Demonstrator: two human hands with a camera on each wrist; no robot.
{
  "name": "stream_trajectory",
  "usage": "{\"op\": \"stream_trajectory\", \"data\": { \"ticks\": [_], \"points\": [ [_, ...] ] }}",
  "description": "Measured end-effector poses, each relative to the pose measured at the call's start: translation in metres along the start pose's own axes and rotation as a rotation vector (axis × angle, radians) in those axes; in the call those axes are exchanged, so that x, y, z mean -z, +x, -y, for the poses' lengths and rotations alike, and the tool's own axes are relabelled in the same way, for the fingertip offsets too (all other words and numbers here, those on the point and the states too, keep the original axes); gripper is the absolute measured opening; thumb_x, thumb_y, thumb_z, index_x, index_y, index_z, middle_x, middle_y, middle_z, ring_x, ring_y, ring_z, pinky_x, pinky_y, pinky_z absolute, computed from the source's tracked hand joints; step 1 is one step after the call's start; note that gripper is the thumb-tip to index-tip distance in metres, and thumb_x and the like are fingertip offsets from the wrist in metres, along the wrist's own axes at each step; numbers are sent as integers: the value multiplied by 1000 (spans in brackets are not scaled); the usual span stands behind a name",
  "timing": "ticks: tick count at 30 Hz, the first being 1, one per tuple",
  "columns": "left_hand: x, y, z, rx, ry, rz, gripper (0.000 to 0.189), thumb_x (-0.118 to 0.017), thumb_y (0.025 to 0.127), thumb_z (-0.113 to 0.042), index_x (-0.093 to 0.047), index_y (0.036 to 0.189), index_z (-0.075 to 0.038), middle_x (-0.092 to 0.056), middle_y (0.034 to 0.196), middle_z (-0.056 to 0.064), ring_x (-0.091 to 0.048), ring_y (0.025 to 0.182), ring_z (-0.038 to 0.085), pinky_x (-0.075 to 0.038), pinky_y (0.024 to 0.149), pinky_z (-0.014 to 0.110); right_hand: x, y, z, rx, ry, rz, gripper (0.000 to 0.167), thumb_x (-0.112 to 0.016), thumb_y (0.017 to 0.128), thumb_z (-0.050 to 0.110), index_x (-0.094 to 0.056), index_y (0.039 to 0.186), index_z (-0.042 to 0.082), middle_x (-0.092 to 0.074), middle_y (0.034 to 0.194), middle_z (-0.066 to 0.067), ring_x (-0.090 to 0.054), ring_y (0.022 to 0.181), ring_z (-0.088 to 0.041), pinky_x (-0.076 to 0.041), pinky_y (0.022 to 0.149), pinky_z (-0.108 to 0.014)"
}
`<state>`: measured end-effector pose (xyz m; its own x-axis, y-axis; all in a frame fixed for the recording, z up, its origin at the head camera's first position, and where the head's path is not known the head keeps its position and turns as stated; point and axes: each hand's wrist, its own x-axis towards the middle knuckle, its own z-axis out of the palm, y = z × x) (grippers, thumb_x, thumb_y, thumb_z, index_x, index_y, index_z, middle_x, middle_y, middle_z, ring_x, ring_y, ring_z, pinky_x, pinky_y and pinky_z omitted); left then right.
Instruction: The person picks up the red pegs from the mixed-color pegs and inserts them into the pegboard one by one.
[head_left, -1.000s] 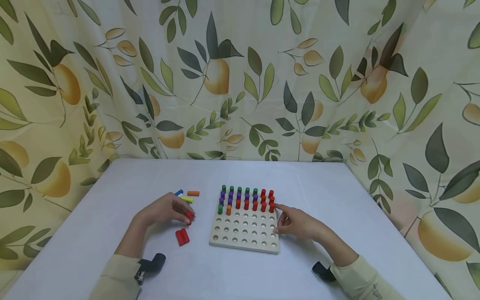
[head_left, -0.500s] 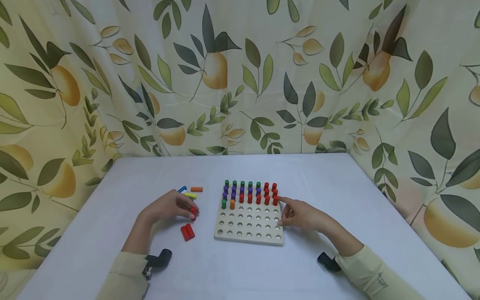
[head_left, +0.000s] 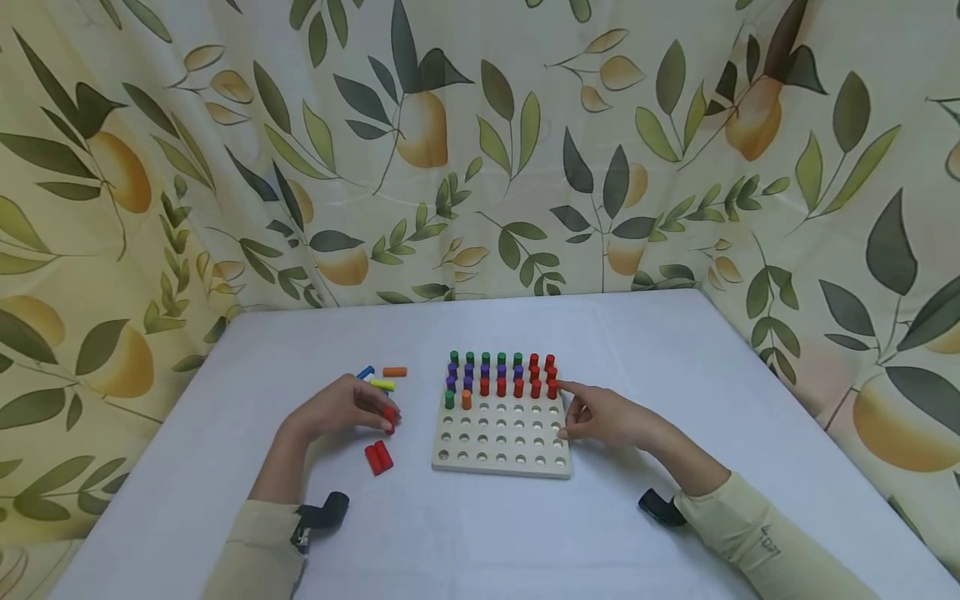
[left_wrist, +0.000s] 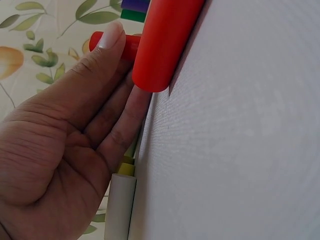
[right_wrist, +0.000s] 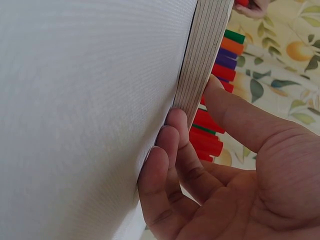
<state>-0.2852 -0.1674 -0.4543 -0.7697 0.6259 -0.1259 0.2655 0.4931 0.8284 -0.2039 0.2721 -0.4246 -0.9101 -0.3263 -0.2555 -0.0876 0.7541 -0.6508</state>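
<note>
My left hand (head_left: 336, 408) pinches a red peg (left_wrist: 131, 48) between thumb and fingers, low over the table left of the pegboard. Two red pegs (head_left: 378, 457) lie side by side just in front of that hand; one looms large in the left wrist view. The pale wooden pegboard (head_left: 491, 447) carries green, purple, red and orange pegs in its far rows, while its near rows of holes are bare. At its right edge my right hand (head_left: 611, 418) grips the board, thumb on the top face and curled fingers against the side. Its index finger reaches the end red peg (head_left: 552, 390).
Beyond the left hand lie a blue peg (head_left: 365, 372), an orange peg (head_left: 395, 372) and a yellow peg (head_left: 383, 385). A white cylinder (left_wrist: 120, 205) shows beneath the hand in the left wrist view. A leaf-patterned curtain (head_left: 495, 208) hangs behind the white-covered table (head_left: 465, 533).
The head view has shifted, so the table's things sit higher in it. Both hands keep their places by the board, the left still pinching the red peg.
</note>
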Motion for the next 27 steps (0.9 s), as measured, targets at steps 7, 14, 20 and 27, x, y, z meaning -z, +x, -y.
{"op": "stream_trajectory", "data": {
  "ticks": [7,14,20,27],
  "points": [
    [-1,3,-1,9,7,-17,22,-86,86,-12,-81,106,-16,-77,100,-1,-71,99,18,-52,99,45,7,1,-1,2,-20,6,86,-83,91,22,-34,157,-3,-60,90,-3,-56,83,-19,-48,69,-35],
    [-3,8,-4,20,13,-35,20,-85,87,-12,-82,106,-16,-77,101,-2,-68,104,19,-51,97,42,13,1,-3,-13,-5,9,87,-83,90,22,-33,157,-3,-60,91,-3,-56,84,-20,-47,69,-36],
    [-2,6,-3,42,19,-41,19,-85,87,-12,-82,106,-16,-77,101,-2,-67,104,18,-51,96,40,10,1,-2,-9,6,3,86,-83,90,19,-33,157,-5,-60,90,-4,-56,83,-20,-46,70,-36],
    [-1,2,-4,22,40,-15,21,-85,87,-15,-81,108,-15,-77,99,-2,-70,98,18,-53,94,41,0,1,-4,-22,37,-8,87,-84,89,20,-34,157,-3,-61,88,-3,-57,82,-19,-46,71,-35]
  ]
}}
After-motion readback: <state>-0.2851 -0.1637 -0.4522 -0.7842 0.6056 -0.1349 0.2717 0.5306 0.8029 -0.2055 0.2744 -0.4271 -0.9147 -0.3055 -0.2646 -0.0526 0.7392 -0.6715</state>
